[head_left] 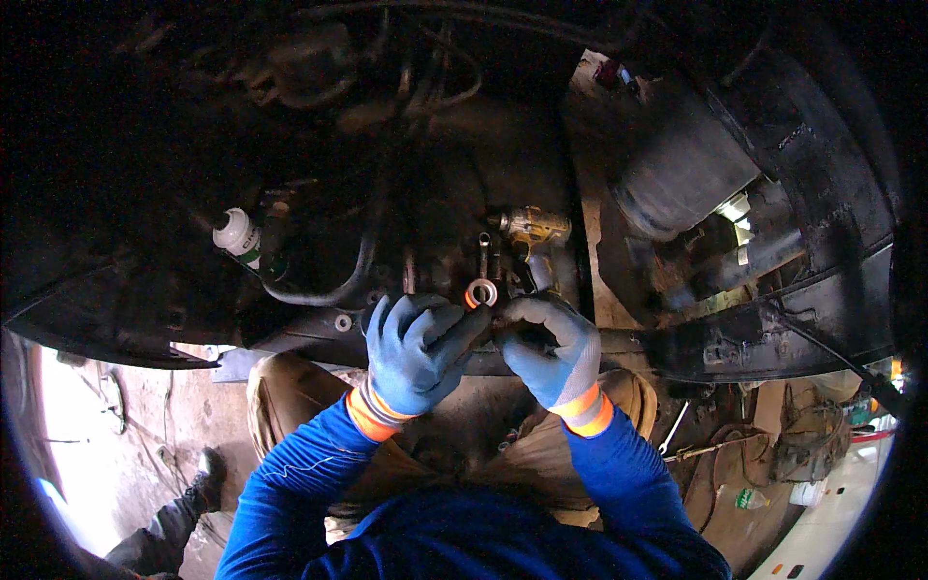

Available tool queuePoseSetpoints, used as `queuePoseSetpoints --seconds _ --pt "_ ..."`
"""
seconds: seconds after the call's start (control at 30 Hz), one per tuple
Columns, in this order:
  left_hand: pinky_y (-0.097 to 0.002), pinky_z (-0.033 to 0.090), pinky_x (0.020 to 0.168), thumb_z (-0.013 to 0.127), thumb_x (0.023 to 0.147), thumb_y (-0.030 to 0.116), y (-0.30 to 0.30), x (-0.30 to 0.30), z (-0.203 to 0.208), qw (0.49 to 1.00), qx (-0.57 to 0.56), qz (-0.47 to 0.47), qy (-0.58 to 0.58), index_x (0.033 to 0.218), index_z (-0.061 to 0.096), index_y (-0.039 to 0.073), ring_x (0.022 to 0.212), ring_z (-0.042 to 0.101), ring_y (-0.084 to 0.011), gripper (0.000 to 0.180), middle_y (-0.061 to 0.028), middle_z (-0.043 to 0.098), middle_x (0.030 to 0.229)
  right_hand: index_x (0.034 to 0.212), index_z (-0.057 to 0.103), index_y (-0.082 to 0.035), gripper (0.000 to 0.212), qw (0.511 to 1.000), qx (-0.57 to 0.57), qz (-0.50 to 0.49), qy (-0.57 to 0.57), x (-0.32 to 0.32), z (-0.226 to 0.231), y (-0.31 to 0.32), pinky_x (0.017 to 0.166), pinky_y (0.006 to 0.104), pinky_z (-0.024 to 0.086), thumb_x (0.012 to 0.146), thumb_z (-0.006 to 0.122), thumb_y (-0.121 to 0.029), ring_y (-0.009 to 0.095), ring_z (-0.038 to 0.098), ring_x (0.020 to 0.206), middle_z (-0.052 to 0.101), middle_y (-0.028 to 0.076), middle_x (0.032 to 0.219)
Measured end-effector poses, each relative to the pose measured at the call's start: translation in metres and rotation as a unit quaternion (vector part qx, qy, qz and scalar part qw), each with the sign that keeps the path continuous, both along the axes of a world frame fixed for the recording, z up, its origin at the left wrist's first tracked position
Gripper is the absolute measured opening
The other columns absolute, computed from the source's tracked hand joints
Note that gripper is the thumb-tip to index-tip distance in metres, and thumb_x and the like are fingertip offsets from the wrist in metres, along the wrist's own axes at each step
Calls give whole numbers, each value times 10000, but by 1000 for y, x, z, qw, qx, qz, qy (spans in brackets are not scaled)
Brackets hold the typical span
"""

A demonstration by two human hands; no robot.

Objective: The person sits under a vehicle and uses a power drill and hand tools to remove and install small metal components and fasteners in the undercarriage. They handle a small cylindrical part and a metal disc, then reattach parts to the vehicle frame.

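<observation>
Hands in blue gloves with orange cuffs meet at the centre of the view, raised under the dark, grimy underside of a vehicle; your sleeves are blue and your forearms come up from the lower edge. Your left hand is curled, its fingers bent toward the right and its thumb reaching to the middle, pinching a small roll of white tape with an orange inner ring; the roll stands just above and between both hands, touching the left fingertips. Your right hand is closed in a loose fist, fingers folded down and pressed together right beside the roll; whether it grips anything beneath the fingers cannot be told. Just above the roll a slim metal wrench hangs upright against the chassis; to its right sits a yellow and black power drill, lying among dark parts. Further left, a white spray can with a green band rests on a ledge, near a curved black hose. To the right a grey cylindrical tank shows in brighter light. Below your arms your tan trousers are visible; at lower left another person's boot stands on the sunlit floor.
</observation>
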State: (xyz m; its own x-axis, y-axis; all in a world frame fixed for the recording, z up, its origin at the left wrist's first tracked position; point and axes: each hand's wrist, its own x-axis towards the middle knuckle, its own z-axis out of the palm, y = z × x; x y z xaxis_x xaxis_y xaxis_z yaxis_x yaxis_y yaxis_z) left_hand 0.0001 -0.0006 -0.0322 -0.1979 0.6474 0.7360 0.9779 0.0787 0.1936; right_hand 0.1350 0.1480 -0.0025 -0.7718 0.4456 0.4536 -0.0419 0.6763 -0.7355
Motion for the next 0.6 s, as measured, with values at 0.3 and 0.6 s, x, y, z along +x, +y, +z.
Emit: queuePoseSetpoints --seconds 0.3,0.6 --pt "-434 436 704 733 628 245 14 -1 -4 998 -50 -22 -20 913 676 98 861 510 -309 326 -101 544 961 905 665 -41 252 998 55 21 -20 0 1 4 734 339 520 658 715 -40 295 669 815 681 148 885" --pt "-429 442 617 791 567 238 14 8 -7 989 17 -61 -136 838 607 100 778 525 -313 355 -104 529 893 938 680 -57 202 996 57 -65 23 -3 -7 15 772 319 524 742 683 -10 255 683 844 699 121 925"
